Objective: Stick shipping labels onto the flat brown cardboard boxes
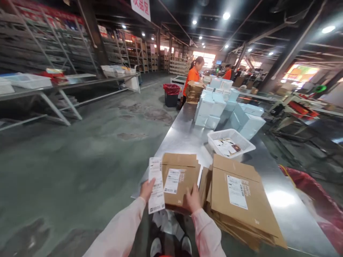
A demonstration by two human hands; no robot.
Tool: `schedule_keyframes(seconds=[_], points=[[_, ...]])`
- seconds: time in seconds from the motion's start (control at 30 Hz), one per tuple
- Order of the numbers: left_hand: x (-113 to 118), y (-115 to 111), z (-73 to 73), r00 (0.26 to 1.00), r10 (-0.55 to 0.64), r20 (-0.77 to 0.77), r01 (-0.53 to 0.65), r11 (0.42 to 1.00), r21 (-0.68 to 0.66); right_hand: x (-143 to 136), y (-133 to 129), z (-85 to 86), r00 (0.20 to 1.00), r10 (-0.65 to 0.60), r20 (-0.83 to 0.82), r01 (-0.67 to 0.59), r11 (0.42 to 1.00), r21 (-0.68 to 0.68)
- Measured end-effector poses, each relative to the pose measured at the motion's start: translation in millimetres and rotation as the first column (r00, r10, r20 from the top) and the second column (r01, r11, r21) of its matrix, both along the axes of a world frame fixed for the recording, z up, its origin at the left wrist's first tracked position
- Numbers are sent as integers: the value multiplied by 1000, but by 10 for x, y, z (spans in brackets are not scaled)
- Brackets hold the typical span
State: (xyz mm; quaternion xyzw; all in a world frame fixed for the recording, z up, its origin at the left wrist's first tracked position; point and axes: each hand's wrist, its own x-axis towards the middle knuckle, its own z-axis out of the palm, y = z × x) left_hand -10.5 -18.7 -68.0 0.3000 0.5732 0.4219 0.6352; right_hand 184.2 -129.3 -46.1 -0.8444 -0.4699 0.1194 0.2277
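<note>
A: Where's the label strip (156, 185)?

B: Overlapping the left edge of the small carton (179, 162), upright and facing the wearer. The left hand (147, 190) pinches it by its left margin, thumb on the printed face.

A: And the right hand (194, 200)?

B: Its bent fingers meet the lower right of the small carton's face. Whether they grip it or only rest there, I can't tell.

A: How would you handle this well?

B: Lightly on the left – I'd hold the strip by its margin so the print doesn't crease and the codes stay readable. On the right I'd steady the small carton by its side, clear of the white label (172, 181) on its front. It sits at the near end of the metal table (184, 132), so I'd judge a hard push risky.

A: Anything crowding it?

B: Just right of the small carton, a stack of larger cartons (235, 217) lies somewhat fanned at its near side; sliding the small one that way could snag edges. Beyond the small carton, to the right, is a white basket (214, 143) with papers and cards inside. Farther past it stand pale blue boxes (210, 105) – and then a co-worker in orange (191, 76), well apart.
</note>
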Motion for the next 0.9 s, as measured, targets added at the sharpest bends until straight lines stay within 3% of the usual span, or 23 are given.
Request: schedule_keyframes(seconds=[0.07, 0.17, 0.23, 0.33, 0.4, 0.43, 0.5, 0.57, 0.6, 0.63, 0.7, 0.77, 0.83, 0.9], points=[[-33, -53, 131, 998, -27, 55, 29, 999, -27, -32, -68, 228, 994, 29, -105, -9, 982, 189], [-63, -181, 441, 974, -103, 201, 111, 993, -28, 268, -356, 693, 937, 6, -349, 162, 878, 451], [-98, -297, 689, 938, -163, 306, 174, 985, -11, 728, -758, 1037, 899, -93, -428, 309, 828, 468], [-164, -489, 985, 908, -248, 338, 266, 964, -5, 1500, -1444, 1482, 864, -337, -374, 475, 792, 383], [-173, -621, 1079, 903, -304, 303, 315, 949, 13, 1769, -1681, 1659, 841, -493, -223, 541, 780, 314], [-158, -690, 1097, 900, -335, 279, 340, 940, 30, 1765, -1686, 1697, 839, -521, -153, 541, 775, 326], [-94, -826, 1100, 884, -407, 229, 402, 913, 72, 1462, -1488, 1665, 887, -435, -152, 458, 797, 393], [-12, -938, 1094, 838, -514, 184, 503, 858, 105, 871, -1125, 1518, 914, -114, -389, 289, 856, 428], [20, -975, 1095, 801, -574, 169, 561, 819, 123, 535, -935, 1419, 837, 99, -537, 178, 880, 441], [40, -993, 1098, 768, -621, 157, 603, 783, 150, 212, -764, 1315, 714, 237, -659, 108, 893, 437], [35, -974, 1097, 761, -630, 152, 595, 773, 220, -306, -510, 1116, 529, 310, -789, 110, 898, 427], [-16, -903, 1060, 827, -537, 169, 488, 834, 258, -587, -364, 958, 416, 308, -856, 74, 926, 369], [-77, -825, 963, 884, -437, 169, 393, 888, 239, -659, -262, 850, 365, 303, -881, -2, 946, 324], [-105, -777, 811, 915, -376, 144, 347, 918, 190, -618, -144, 781, 406, 285, -868, -34, 954, 297]])
